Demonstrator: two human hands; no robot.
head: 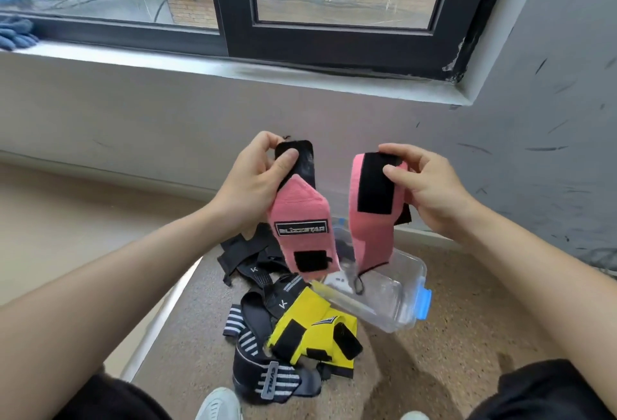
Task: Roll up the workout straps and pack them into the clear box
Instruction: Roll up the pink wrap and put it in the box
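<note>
L hand (pixel 247 182) & R hand (pixel 430 192) bare, forearms (pixel 150 272) too. Black legwear (pixel 110 399) at near L & R corners. White shoes (pixel 218 404) near centre; L one w/ grey stripes.

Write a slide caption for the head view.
Left hand grips the labelled pink strap, right hand the other pink strap, above the clear box; more straps lie piled beside it.
</note>
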